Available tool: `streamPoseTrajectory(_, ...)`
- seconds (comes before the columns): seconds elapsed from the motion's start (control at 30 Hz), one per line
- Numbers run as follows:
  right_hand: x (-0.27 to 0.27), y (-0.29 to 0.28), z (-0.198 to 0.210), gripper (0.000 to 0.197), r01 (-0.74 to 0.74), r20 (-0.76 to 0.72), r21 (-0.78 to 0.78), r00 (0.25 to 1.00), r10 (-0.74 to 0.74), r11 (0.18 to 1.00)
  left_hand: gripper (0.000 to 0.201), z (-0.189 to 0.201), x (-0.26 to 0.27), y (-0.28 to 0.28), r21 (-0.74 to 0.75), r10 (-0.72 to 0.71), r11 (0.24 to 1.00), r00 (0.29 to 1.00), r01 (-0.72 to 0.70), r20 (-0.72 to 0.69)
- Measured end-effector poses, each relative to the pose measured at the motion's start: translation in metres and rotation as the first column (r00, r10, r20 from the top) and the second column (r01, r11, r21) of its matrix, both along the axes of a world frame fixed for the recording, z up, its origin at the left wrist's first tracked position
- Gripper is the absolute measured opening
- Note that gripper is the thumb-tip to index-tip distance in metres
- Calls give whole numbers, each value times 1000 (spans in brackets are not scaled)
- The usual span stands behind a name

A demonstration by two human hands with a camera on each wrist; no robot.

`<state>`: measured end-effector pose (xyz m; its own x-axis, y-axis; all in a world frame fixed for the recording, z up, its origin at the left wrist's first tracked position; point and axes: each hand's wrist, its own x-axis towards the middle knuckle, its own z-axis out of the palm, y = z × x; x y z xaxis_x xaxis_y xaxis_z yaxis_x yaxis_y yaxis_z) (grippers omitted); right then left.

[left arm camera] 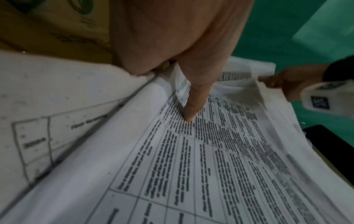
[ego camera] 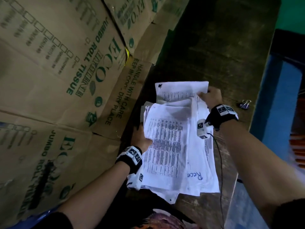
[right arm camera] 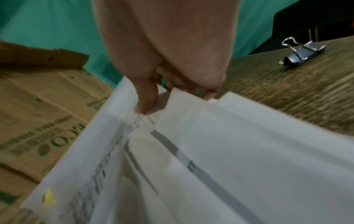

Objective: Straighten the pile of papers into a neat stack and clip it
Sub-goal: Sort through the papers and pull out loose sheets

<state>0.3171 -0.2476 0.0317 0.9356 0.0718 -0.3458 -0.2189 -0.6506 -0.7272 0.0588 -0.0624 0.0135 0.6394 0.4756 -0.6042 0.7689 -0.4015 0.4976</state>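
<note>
Dark wooden tabletop [ego camera: 214,52], messy pile of white printed papers [ego camera: 173,146] between both hands: left hand [ego camera: 142,139] grips its side, right hand [ego camera: 211,96] pinches far sheets. Squaring comes next; black binder clip [ego camera: 245,104] waits right of that hand.

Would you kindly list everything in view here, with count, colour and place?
papers: one loose pile, white with print, on the table
binder clip: one, black, on the table right of the pile
table: one, dark brown wood
cardboard boxes: several, brown with green print, left of the table
left hand: grips the pile's left edge
right hand: pinches a sheet at the pile's far end
</note>
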Motion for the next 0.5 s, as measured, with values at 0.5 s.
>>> streamPoseTrajectory(0.5,-47,-37,229,20,-153,652,536,699,-292,830,93,3,-6,-1,-22,9,1000,997,-7,73)
